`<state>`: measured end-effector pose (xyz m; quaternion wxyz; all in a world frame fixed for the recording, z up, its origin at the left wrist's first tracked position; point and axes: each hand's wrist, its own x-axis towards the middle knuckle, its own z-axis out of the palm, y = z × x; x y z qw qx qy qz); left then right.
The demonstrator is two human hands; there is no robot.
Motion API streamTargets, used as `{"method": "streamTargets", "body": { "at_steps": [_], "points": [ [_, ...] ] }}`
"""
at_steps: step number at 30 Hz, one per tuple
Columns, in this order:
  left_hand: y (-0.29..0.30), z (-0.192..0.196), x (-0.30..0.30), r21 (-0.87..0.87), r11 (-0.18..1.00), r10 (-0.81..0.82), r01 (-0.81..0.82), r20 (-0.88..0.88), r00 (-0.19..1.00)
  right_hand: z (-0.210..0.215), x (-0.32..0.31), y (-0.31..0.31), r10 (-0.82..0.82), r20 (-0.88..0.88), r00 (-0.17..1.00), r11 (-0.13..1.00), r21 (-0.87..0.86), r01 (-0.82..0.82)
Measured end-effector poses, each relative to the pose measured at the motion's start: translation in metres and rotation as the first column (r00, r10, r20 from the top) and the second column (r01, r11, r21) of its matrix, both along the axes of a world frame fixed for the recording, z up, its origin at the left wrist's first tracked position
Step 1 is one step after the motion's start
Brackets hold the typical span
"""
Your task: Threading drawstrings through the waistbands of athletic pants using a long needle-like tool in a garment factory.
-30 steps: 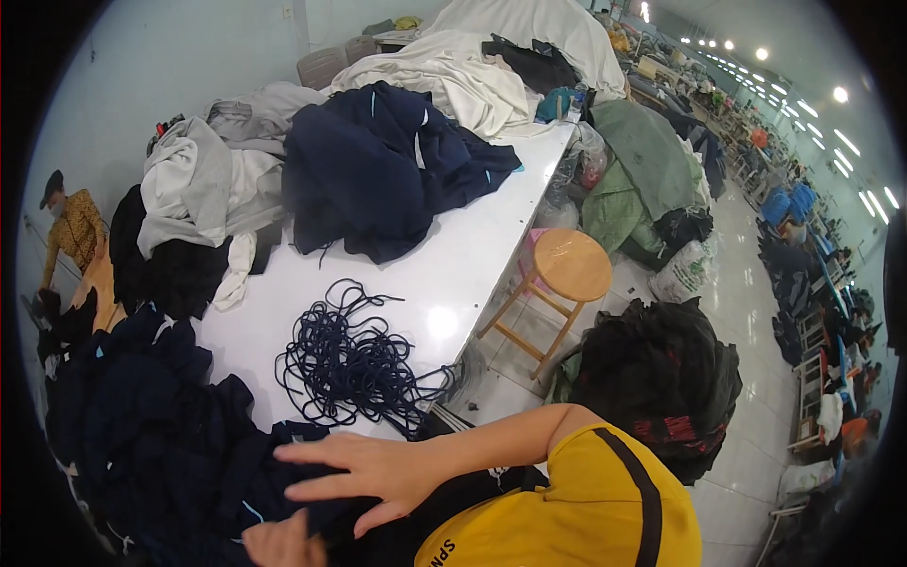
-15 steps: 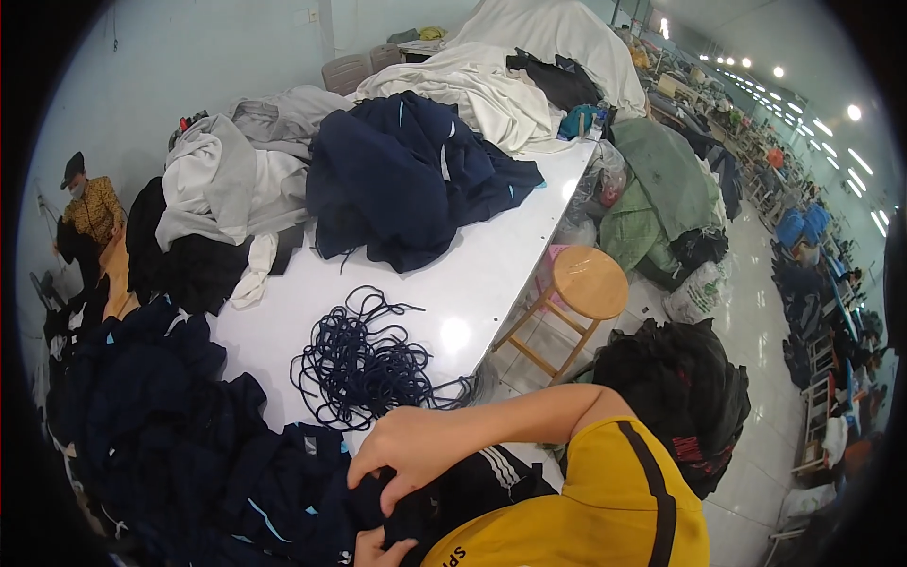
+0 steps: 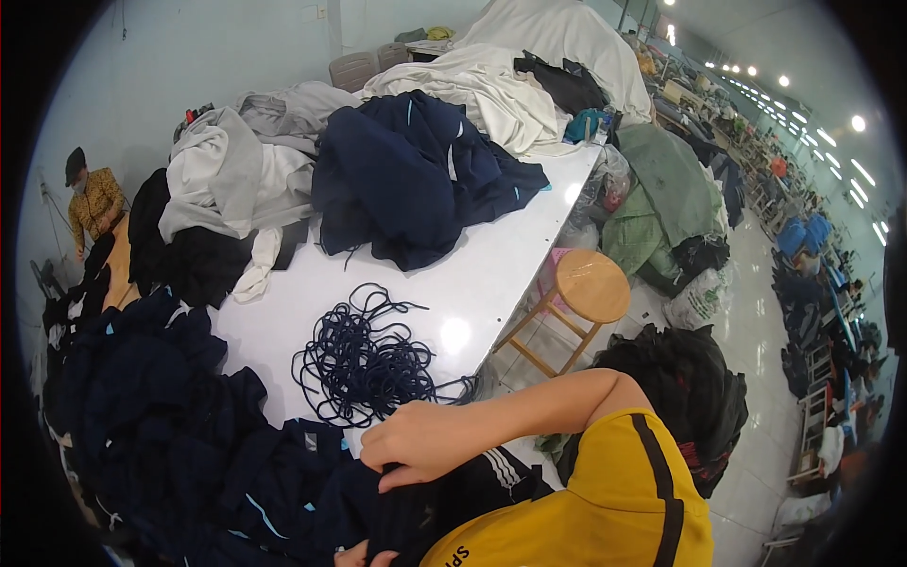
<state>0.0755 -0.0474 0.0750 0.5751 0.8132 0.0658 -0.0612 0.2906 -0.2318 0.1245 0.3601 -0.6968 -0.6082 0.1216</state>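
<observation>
My right hand (image 3: pixel 416 444) reaches in from the right, its fingers curled onto a dark navy garment (image 3: pixel 331 482) at the table's near edge. At the lower rim only the fingertips of my left hand (image 3: pixel 362 556) show, with dark fabric pinched between them. The garment's folds hide part of both grips. Just beyond my right hand lies a tangled heap of navy drawstring cords (image 3: pixel 364 364). A large pile of navy garments (image 3: pixel 161 406) spreads to the left of my hands, with small light blue trims on it.
Navy clothing (image 3: pixel 425 180), grey and white clothing (image 3: pixel 227 180) and white cloth (image 3: pixel 472 90) are heaped across the white table (image 3: pixel 472 283). A wooden stool (image 3: pixel 592 286), a dark bundle (image 3: pixel 680 387) and green sacks (image 3: pixel 652 189) stand at right. Another person (image 3: pixel 94 203) works far left.
My right hand has shifted slightly up and right, and its thumb and fingers have come closer together on the cloth. My left hand has slid down toward the lower rim.
</observation>
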Motion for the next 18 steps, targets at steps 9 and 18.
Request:
{"method": "streamTargets", "body": {
  "at_steps": [9, 18],
  "points": [
    [-0.020, -0.030, 0.007, 0.316, 0.945, 0.003, -0.087, 0.258, 0.966, -0.039, -0.036, 0.023, 0.304, -0.210, 0.929, 0.943, -0.071, -0.324],
    [0.068, -0.003, -0.024, 0.694, 0.215, 0.040, -0.687, 0.697, 0.716, -0.043, -0.016, 0.018, -0.182, -0.080, 0.980, 0.954, -0.254, 0.157]
  ]
}}
